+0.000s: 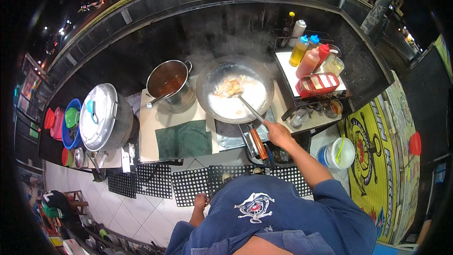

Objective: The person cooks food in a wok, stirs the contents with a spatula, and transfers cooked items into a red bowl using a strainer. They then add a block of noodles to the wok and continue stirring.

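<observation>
My right hand (279,134) grips the metal handle of a ladle or spatula (252,108), whose head lies in a large wok (207,102). Pale yellowish and pinkish food pieces (228,88) gather near the tool's head, amid bright white liquid or foam. Steam rises behind the wok. Below its rim, a wood-grip handle (259,144) points toward me. My left hand (200,201) hangs low beside my body, over the floor mats; its fingers look curled, but whether it holds anything is unclear.
Left of the wok stands a steel pot (177,101) of reddish sauce with a utensil, then a large lidded pot (122,124). A green cloth (183,140) lies in front. Squeeze bottles (308,63) crowd a raised shelf at right. A white bucket (345,153) stands lower right.
</observation>
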`<state>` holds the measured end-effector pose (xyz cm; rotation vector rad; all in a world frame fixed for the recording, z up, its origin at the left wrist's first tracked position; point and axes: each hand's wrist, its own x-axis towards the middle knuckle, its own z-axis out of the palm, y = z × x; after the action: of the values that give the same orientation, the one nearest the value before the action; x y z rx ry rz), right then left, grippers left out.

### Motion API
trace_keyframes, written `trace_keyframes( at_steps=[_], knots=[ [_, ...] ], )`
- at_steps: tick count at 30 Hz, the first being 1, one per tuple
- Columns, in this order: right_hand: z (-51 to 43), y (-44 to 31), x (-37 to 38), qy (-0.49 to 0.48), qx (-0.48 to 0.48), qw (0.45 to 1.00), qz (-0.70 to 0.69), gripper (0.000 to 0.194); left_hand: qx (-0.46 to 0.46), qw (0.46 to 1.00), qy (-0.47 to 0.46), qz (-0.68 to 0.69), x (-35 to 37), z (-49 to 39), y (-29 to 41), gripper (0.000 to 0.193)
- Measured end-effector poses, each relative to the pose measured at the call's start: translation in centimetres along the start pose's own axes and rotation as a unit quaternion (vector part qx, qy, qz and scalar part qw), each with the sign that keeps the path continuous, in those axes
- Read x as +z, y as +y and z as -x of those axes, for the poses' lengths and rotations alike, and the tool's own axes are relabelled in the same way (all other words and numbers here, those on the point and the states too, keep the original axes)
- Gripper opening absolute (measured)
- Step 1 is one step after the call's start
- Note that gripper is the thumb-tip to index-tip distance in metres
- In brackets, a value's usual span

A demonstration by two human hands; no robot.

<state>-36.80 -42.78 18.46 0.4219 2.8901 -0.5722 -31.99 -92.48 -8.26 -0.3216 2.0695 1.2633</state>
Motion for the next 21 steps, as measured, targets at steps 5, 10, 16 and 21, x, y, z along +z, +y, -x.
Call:
trace_keyframes(
  at_steps=[5, 10, 16, 21],
  knots=[
    [4.5, -0.3, -2.6, -0.013, -0.017, 0.999, -0.039, 0.049, 0.082, 0.989, -0.053, -0.112, -1.7, 0.0, 1.1, 0.02],
    [8.4, 0.9, -8.9, -0.002, -0.003, 0.999, -0.044, 0.044, 0.021, 0.996, -0.078, -0.046, -1.8, 0.2, 6.5, 0.02],
    [11.5, -0.3, -15.3, -0.036, 0.008, 0.999, 0.034, 0.037, -0.077, 0.994, -0.075, 0.024, -2.8, -5.3, 0.3, 0.023],
    [8.9, 0.7, -11.6, -0.033, 0.06, 0.995, 0.079, 0.034, 0.269, 0.89, -0.073, -0.361, -3.2, -8.9, -0.7, 0.028]
  ],
)
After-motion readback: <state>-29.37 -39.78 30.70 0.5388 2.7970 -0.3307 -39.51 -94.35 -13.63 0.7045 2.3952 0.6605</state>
